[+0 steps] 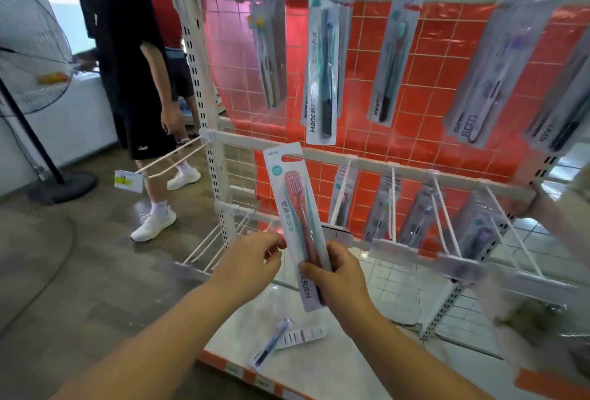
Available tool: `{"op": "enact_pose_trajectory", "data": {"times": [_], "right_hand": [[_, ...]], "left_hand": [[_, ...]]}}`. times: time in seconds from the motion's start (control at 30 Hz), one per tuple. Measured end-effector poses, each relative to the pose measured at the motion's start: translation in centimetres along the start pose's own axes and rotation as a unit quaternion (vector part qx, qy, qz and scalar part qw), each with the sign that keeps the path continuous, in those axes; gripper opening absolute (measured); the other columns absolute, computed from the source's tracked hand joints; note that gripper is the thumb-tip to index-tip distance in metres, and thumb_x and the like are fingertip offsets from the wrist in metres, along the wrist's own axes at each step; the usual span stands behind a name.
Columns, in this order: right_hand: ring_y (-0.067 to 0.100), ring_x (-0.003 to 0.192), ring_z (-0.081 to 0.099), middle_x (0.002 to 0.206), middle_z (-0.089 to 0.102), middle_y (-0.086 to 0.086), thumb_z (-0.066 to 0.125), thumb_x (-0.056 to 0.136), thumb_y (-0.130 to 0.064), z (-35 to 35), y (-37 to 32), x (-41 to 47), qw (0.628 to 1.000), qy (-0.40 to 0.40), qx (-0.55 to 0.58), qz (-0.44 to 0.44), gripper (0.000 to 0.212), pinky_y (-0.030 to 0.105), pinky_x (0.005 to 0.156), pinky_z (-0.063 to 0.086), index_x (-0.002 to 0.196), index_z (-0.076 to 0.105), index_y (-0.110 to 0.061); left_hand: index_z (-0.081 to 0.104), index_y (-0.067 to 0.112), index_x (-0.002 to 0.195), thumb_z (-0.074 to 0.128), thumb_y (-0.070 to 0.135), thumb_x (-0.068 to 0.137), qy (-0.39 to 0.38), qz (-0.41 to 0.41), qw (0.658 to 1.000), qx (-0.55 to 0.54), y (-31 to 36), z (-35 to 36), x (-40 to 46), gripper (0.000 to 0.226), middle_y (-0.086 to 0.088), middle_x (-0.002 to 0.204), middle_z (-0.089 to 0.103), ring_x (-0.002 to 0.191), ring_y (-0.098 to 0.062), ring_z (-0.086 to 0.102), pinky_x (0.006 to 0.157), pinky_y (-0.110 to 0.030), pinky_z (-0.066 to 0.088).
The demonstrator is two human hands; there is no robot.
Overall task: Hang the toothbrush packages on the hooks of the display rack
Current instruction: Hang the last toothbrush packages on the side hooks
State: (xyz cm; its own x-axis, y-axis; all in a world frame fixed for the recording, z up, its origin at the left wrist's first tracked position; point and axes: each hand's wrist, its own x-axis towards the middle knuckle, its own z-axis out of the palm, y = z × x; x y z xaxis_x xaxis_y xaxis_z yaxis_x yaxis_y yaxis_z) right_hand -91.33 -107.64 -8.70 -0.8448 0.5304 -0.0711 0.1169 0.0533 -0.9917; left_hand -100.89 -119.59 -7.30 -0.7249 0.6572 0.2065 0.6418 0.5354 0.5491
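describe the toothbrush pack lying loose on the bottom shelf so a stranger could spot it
Start at the white display rack with red backing, then drop to its pale bottom shelf. The clear pack with a dark blue toothbrush lies flat there beside a white strip, the only pack not hanging or held.

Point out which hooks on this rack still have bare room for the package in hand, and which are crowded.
Free: the two-prong hook jutting left of the rack post, and the lower-left prongs beside the left hand. Crowded: the middle-row hooks right of the held package, and the top row.
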Motion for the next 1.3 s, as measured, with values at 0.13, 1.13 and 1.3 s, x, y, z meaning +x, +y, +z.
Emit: {"op": "enact_pose_trajectory", "data": {"times": [0.13,1.13,1.3], "right_hand": [[0.019,0.089,0.061,0.093,0.062,0.003,0.066,0.083,-0.007,0.5,1.0,0.0,1.000,0.000,0.005,0.009,0.023,0.030,0.075,0.052,0.085,0.053,-0.026],[0.024,0.096,0.056,0.099,0.056,0.004,0.062,0.086,-0.007,1.4,12.9,5.0,0.988,0.014,-0.043,0.145,0.024,0.033,0.084,0.049,0.109,0.056,-0.010],[0.025,0.094,0.059,0.101,0.060,0.008,0.061,0.087,-0.007,1.1,12.9,6.5,0.987,0.038,-0.024,0.154,0.018,0.034,0.080,0.053,0.100,0.055,-0.017]], "left_hand": [[0.064,0.020,0.115,0.051,0.013,0.090,-0.019,-0.010,1.000,0.009,-1.0,0.7,-0.4,0.029,0.008,0.110,0.066,0.095,-0.008,0.058,0.087,-0.024,0.044],[0.062,0.014,0.111,0.048,0.013,0.092,-0.138,-0.044,0.989,0.021,-7.8,10.2,1.9,0.024,-0.001,0.108,0.064,0.098,-0.015,0.056,0.086,-0.026,0.043],[0.062,0.015,0.113,0.048,0.013,0.093,-0.148,-0.031,0.988,0.024,-8.1,10.8,3.0,0.025,-0.001,0.110,0.064,0.102,-0.015,0.056,0.089,-0.025,0.043]]}}
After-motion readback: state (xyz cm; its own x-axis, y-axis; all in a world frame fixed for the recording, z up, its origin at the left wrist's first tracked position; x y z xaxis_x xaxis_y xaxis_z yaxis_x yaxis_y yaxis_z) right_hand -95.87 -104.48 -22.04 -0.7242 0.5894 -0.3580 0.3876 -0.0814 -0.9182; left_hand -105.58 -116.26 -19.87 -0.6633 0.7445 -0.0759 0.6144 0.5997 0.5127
